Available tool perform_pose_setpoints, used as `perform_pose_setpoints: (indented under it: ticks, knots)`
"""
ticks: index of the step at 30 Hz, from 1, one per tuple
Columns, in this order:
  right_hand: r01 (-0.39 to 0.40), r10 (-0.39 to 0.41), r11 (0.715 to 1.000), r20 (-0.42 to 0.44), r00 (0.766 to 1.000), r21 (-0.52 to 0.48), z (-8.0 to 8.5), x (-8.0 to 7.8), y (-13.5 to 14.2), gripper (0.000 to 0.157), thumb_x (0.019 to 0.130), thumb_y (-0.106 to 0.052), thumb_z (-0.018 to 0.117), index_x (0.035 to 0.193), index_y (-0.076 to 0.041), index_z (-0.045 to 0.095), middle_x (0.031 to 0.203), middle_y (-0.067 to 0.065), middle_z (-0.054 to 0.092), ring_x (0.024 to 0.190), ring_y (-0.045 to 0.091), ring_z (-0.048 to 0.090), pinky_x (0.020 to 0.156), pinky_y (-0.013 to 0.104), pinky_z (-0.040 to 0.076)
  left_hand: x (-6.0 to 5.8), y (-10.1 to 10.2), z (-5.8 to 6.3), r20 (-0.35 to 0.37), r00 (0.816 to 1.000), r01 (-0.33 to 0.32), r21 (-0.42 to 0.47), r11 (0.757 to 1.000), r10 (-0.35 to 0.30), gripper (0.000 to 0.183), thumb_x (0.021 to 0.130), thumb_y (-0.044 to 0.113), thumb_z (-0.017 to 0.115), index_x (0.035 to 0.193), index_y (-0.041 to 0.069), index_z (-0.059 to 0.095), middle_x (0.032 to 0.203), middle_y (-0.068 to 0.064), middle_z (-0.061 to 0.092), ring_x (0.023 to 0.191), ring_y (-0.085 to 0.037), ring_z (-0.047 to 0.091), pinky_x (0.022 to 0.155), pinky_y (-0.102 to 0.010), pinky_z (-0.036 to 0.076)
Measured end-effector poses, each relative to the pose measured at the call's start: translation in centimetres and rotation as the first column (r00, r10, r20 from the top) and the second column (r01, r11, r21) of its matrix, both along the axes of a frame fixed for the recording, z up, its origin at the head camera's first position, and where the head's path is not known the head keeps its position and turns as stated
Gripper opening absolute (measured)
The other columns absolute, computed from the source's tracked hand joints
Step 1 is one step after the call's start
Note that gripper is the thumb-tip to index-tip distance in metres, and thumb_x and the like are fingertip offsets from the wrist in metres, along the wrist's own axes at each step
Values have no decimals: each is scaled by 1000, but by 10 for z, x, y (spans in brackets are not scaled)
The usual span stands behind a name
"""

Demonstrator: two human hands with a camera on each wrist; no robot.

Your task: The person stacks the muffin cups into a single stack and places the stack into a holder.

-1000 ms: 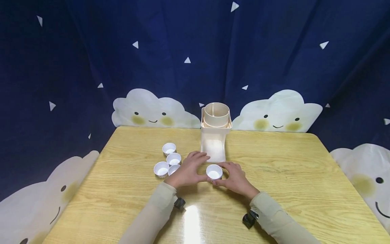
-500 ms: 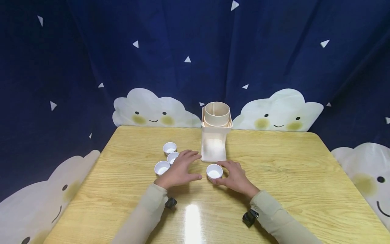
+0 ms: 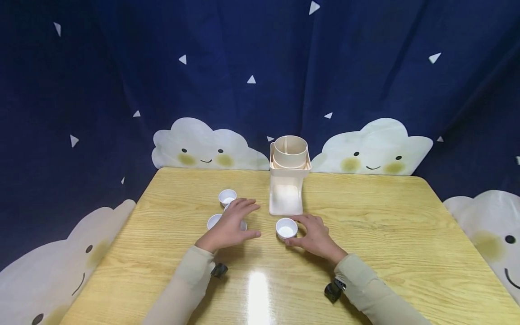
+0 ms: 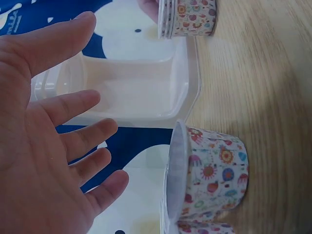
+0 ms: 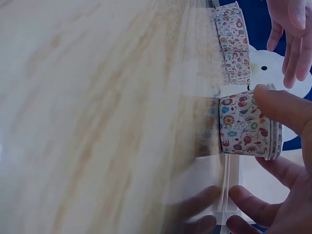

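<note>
A stack of nested paper cups (image 3: 286, 229) with white insides stands on the table, in front of the beige stand. My right hand (image 3: 315, 238) holds it between thumb and forefinger. In the right wrist view the stack (image 5: 243, 124) shows a flowered print and several rims. My left hand (image 3: 227, 229) hovers with spread fingers over more paper cups (image 3: 227, 197), hiding some of them from the head camera. Nothing is in that hand. Below its fingers in the left wrist view stands a flowered paper cup (image 4: 214, 173), apart from them.
Behind the held stack rises the beige stand (image 3: 286, 198), with a round open holder (image 3: 290, 155) on top, near the table's back edge. The wooden table (image 3: 390, 239) extends to both sides. A dark blue curtain (image 3: 227, 54) with cloud shapes hangs behind.
My left hand has moved left, away from the stack it was beside, to over the other cups. My right hand and its stack have stayed about where they were.
</note>
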State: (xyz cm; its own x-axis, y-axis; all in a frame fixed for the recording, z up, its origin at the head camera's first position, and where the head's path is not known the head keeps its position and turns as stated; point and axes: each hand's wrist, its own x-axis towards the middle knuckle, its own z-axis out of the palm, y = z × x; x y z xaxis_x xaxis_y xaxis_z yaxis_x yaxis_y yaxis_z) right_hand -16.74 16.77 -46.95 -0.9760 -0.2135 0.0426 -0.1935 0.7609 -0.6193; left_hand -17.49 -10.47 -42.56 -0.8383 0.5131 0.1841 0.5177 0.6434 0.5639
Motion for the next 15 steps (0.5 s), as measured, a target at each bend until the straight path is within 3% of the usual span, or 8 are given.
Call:
perform_pose_setpoints:
  ticks: [15]
  knots:
    - [12, -11, 999, 12, 1000, -35, -1, 1, -1, 65, 70, -38, 88, 128, -22, 64, 131, 8, 63, 130, 38, 43, 92, 57, 35, 3, -9, -3, -4, 1000, -20, 15, 1000, 20, 68, 82, 31, 77, 141, 6, 54, 154, -17, 44, 147, -40, 30, 116, -63, 30]
